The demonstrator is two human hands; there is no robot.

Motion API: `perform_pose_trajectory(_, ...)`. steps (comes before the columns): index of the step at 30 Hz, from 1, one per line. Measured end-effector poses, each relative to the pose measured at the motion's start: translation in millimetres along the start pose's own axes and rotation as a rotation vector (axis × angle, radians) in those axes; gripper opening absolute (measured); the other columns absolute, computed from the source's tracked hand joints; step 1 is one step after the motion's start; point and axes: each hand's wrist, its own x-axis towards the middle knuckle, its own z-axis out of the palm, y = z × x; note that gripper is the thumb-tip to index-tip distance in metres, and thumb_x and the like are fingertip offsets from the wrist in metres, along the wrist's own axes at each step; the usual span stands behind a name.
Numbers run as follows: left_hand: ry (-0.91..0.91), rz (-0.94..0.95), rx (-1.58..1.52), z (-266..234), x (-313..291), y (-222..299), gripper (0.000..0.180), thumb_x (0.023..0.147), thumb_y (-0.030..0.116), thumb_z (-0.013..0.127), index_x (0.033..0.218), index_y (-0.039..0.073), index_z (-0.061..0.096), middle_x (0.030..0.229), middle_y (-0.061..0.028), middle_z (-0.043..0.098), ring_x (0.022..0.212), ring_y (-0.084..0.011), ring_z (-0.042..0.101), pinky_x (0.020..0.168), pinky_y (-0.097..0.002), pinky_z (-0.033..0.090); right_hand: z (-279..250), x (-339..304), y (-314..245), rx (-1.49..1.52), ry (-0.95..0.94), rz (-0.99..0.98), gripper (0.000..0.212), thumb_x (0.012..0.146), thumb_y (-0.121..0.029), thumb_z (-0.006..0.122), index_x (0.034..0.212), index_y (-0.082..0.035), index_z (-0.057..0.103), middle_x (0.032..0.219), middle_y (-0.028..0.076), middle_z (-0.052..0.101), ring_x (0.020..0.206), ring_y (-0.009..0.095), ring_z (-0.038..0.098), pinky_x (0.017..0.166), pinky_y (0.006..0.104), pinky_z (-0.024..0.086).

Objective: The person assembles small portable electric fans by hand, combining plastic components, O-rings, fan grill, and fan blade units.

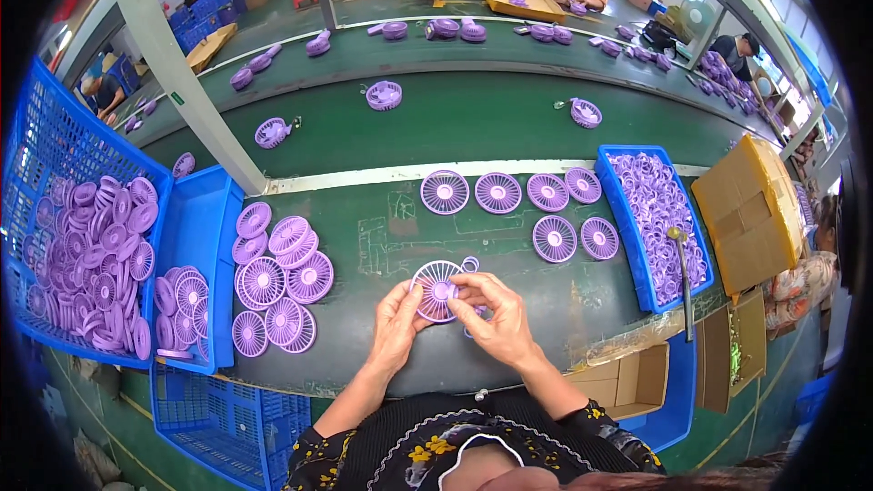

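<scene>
A round purple fan grille (430,285) with thin spokes is held over the green work surface in front of me. My left hand (393,327) is closed on its left rim. Against the grille's hub, the thumb and fingers of my right hand (499,318) pinch a small purple ring (454,291), which is partly hidden by them. Another little ring (469,264) shows just beyond my right fingers. Several grilles (445,193) lie in two loose rows ahead, and more grilles (310,276) are piled to the left.
At left stand a blue crate (55,123) full of grilles and a blue tray (202,209). A blue bin (643,282) of small purple rings, with a hammer-like tool (684,277) on its edge, is at right, beside a carton (746,209). Beyond runs a green belt (473,132) carrying purple fans; people work across it.
</scene>
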Motion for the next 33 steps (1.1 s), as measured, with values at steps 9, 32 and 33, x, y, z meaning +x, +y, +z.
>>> perform_pose_trajectory(9,-0.044,0.099,0.048,5,-2,-13,0.027,0.106,0.019,0.053,0.125,0.001,0.060,0.112,-0.0070,0.068,0.097,-0.0128,0.068,0.087,-0.0307,0.059,12,1,13,-0.410,0.094,-0.230,0.024,0.083,-0.006,0.076,0.105,0.000,0.073,0.102,0.018,0.070,0.091,0.033,0.070,0.081,0.0387,0.057)
perform_pose_trajectory(32,0.044,0.209,0.313,3,7,16,0.019,0.092,0.003,0.073,0.109,0.000,0.065,0.096,-0.0051,0.072,0.082,-0.0094,0.067,0.074,-0.0256,0.056,-25,2,22,-0.275,0.040,-0.254,0.025,0.083,-0.007,0.077,0.107,-0.003,0.073,0.102,0.012,0.068,0.089,0.025,0.069,0.080,0.0352,0.056)
perform_pose_trajectory(33,0.089,0.254,0.359,-2,13,22,0.018,0.091,0.006,0.074,0.106,0.000,0.066,0.094,-0.0040,0.072,0.081,-0.0095,0.066,0.073,-0.0256,0.055,-35,5,26,-0.287,0.176,-0.177,0.023,0.084,-0.004,0.075,0.107,-0.003,0.073,0.102,0.012,0.069,0.085,0.023,0.070,0.077,0.0337,0.057)
